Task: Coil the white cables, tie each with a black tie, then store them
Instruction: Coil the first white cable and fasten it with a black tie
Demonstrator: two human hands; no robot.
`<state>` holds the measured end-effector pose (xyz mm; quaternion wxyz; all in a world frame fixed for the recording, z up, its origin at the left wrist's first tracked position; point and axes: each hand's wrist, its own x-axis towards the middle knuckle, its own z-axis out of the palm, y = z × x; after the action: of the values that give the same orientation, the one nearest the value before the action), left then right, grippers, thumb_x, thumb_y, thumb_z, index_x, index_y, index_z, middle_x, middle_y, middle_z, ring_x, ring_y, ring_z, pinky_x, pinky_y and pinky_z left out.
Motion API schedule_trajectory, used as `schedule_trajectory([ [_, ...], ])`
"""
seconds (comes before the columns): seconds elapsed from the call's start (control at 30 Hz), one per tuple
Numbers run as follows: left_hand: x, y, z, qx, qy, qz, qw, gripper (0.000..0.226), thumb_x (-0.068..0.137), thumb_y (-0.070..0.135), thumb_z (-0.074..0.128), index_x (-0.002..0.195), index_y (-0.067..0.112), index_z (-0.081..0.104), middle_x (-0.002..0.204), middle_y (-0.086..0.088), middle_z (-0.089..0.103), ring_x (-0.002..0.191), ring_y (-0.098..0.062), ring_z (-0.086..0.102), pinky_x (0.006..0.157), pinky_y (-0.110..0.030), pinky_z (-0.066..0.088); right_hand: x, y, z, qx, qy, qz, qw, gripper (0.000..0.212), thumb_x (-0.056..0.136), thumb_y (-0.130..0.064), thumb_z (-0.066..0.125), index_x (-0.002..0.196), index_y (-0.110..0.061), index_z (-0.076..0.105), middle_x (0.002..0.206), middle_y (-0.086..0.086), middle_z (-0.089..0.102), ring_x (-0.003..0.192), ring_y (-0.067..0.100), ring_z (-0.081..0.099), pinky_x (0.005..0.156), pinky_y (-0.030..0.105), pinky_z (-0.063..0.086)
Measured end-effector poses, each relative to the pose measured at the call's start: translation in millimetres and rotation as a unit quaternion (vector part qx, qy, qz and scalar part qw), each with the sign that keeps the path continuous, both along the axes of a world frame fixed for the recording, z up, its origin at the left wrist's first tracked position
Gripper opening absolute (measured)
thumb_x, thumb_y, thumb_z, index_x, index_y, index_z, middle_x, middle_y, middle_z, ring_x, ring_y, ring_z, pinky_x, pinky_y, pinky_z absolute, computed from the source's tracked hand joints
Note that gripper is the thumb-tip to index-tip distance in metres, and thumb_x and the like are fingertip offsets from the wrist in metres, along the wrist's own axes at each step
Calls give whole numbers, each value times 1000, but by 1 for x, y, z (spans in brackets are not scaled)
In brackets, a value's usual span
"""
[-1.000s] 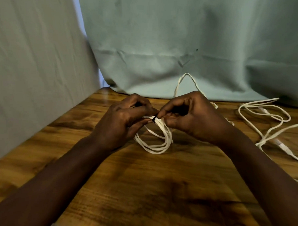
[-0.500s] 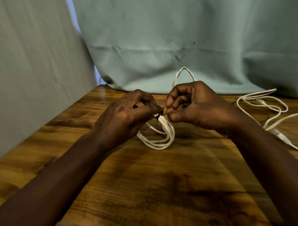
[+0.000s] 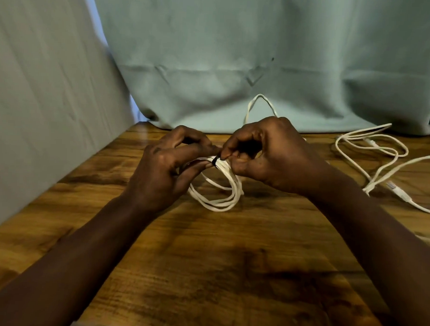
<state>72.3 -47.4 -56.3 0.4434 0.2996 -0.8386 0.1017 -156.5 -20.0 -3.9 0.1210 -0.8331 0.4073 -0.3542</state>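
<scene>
Left hand (image 3: pixel 165 171) pinches coiled cable (image 3: pixel 220 192) so loops stay bunched, right hand (image 3: pixel 265 152) pinches black tie (image 3: pixel 215 161) to cinch it.

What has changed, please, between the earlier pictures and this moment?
The right hand rolled its fingers over, working the black tie round the coiled cable, where it now shows as a band. The left hand kept holding the coiled cable; the loose cable at the right stayed put.

Brown wooden table (image 3: pixel 217 272), pale teal cloth backdrop (image 3: pixel 237 54) hanging behind, grey fabric panel (image 3: pixel 40 95) at left
</scene>
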Motion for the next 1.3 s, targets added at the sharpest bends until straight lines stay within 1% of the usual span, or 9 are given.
schedule_trajectory([
  [0.17,1,-1,0,2,11,7,1000,30,91,13,78,121,14,75,118,-5,66,111,-4,58,92,-18,48,6,0,-6,-40,-26,-18,999,14,82,-13,78,90,-24,79,75,-2,73,66,12,69,66,42,57],
  [0.3,3,0,1,-16,-22,9,1000,26,92,15,76,118,13,75,117,-8,66,108,-9,60,87,-19,49,11,2,-7,-52,5,-21,998,15,81,-12,78,89,-24,79,74,-4,73,66,9,68,65,34,54],
  [0.43,1,1,2,-36,-58,7,998,26,96,16,71,121,12,74,118,-10,66,106,-16,63,81,-29,54,13,6,-3,-44,1,-32,998,23,77,-9,81,91,-24,69,71,-9,68,66,4,67,63,23,54],
  [0.57,0,2,2,-47,-76,15,996,28,98,19,66,124,13,73,121,-11,65,107,-20,65,78,-37,58,14,8,-1,-41,-14,-60,997,25,77,-8,78,89,-24,62,70,-5,68,64,5,66,61,24,53],
  [0.7,-2,4,3,-54,-68,20,996,29,95,14,73,124,11,73,120,-11,67,105,-21,66,81,-31,54,12,7,-1,7,-53,-64,997,27,74,-7,84,86,-24,66,71,-6,71,64,2,68,64,23,56],
  [0.9,-1,6,4,-34,-13,17,999,36,91,13,80,126,9,70,118,-6,72,111,-17,67,92,-37,55,3,-9,-8,102,-141,-21,984,25,76,-5,89,85,-19,70,78,10,74,72,20,74,76,45,62],
  [1.0,0,5,5,-40,-27,19,999,32,92,14,79,122,8,72,115,-6,73,108,-17,67,91,-36,54,-1,-14,-13,150,-193,13,970,26,73,-3,90,88,-9,70,84,21,72,72,16,69,72,32,58],
  [1.07,0,5,6,-49,-37,21,998,30,93,14,78,121,7,72,113,-7,73,106,-21,68,89,-38,54,-2,-15,-15,159,-215,26,963,25,72,-3,89,87,-7,70,82,19,72,73,14,67,70,25,57],
  [1.3,1,6,6,-74,-60,25,995,22,96,15,73,117,7,74,112,-7,72,104,-23,68,85,-37,55,4,-16,-23,270,-328,58,904,27,68,5,84,85,-10,69,75,8,70,72,19,69,73,30,61],
])
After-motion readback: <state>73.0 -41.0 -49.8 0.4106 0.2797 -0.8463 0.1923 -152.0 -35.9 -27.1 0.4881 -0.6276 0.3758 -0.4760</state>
